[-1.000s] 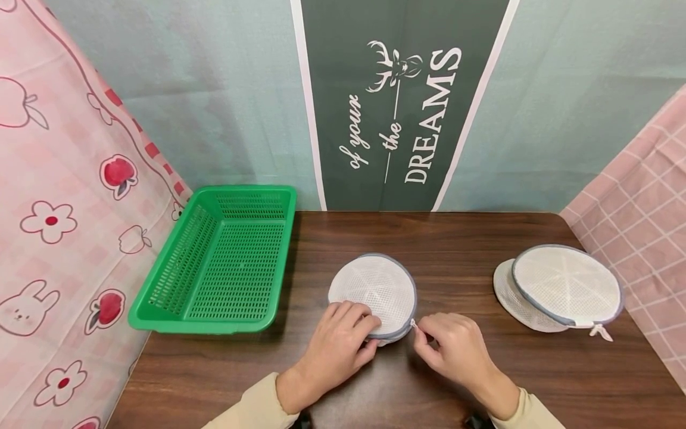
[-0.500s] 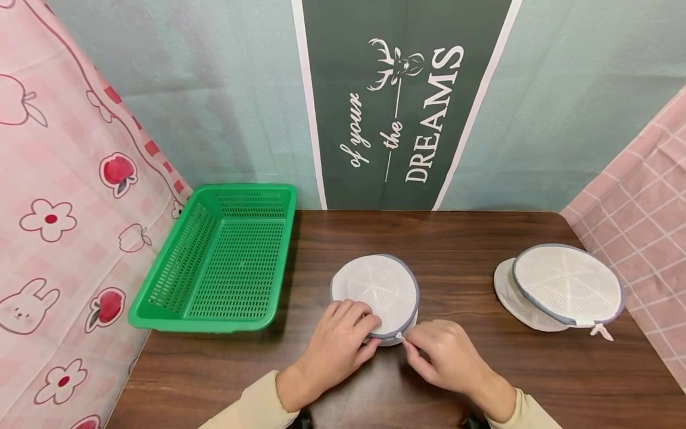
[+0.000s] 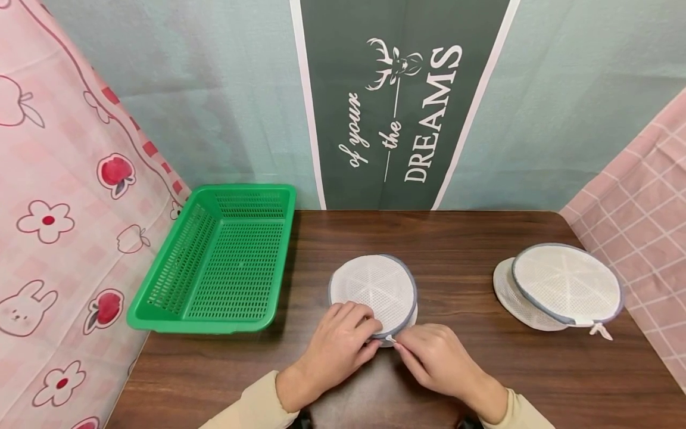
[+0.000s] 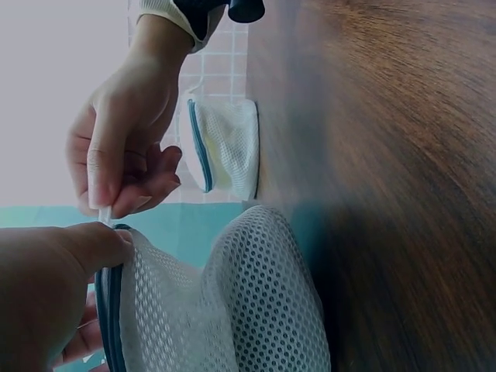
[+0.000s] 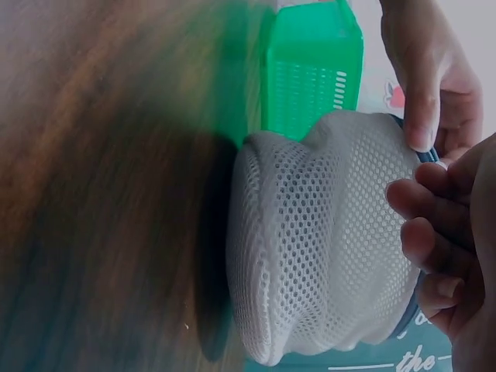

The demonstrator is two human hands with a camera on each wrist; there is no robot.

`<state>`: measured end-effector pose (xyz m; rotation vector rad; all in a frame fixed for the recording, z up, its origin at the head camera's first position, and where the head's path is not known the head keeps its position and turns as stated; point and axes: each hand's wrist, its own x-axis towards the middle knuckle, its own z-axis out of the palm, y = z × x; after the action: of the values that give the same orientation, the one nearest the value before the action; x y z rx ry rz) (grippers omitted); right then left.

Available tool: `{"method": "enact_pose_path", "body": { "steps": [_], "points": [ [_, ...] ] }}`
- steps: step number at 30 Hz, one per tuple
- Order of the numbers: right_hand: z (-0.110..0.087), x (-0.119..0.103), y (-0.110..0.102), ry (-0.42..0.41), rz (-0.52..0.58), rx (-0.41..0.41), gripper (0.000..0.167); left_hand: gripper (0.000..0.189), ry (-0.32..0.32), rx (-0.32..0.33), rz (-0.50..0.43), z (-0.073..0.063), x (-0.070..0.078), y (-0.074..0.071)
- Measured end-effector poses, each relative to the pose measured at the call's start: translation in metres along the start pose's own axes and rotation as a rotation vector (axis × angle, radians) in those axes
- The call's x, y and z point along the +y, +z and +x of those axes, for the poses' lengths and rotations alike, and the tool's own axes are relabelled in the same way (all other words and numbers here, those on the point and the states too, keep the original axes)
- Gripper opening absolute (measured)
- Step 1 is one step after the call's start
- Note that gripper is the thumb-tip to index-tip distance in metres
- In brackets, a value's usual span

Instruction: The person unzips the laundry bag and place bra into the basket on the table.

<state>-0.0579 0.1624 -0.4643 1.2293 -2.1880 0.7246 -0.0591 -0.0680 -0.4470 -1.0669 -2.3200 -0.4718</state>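
Note:
A round white mesh laundry bag (image 3: 383, 286) with a grey-blue zipper edge stands on the table in front of me. My left hand (image 3: 340, 336) grips its near rim, fingers over the top and thumb at the side. My right hand (image 3: 439, 360) pinches the white zipper pull (image 3: 390, 339) at the bag's near edge, close to the left thumb. In the left wrist view the zipper (image 4: 114, 310) runs along the rim beneath that thumb. The mesh side (image 5: 318, 232) looks creased in the right wrist view. What is inside the bag cannot be made out.
At the left stands a green perforated plastic basket (image 3: 284, 256) with nothing visible in it. A second mesh laundry bag (image 3: 568, 283), its zipper pull hanging at the front, sits at the right of the brown wooden table (image 3: 455, 238). Curtains border the back and sides.
My right hand has drawn the zipper pull leftward and nearer to me along the bag's rim, toward the left hand. The left hand keeps its grip in the same place.

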Motion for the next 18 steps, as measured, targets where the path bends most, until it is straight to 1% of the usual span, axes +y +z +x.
{"method": "enact_pose_path", "body": {
  "steps": [3,5,8,13,18],
  "points": [
    [0.0002,-0.0010,0.0020,0.001,0.015,-0.016,0.032,0.017,-0.014,-0.026,-0.026,0.0000,-0.0001,-0.0022],
    [0.0009,-0.0012,0.0022,0.000,0.016,-0.022,0.032,0.015,-0.012,-0.029,-0.032,0.0000,-0.0006,-0.0029],
    [0.0020,-0.0010,0.0023,0.000,0.011,-0.024,0.032,0.011,-0.001,-0.022,-0.030,-0.0003,-0.0017,-0.0027],
    [0.0036,-0.0007,0.0022,0.002,0.005,-0.028,0.032,0.009,0.029,0.009,-0.010,-0.0012,-0.0036,-0.0007],
    [0.0048,0.0000,0.0025,-0.005,-0.004,-0.015,0.033,0.008,0.021,-0.012,-0.028,-0.0021,-0.0039,-0.0008]
  ]
}}
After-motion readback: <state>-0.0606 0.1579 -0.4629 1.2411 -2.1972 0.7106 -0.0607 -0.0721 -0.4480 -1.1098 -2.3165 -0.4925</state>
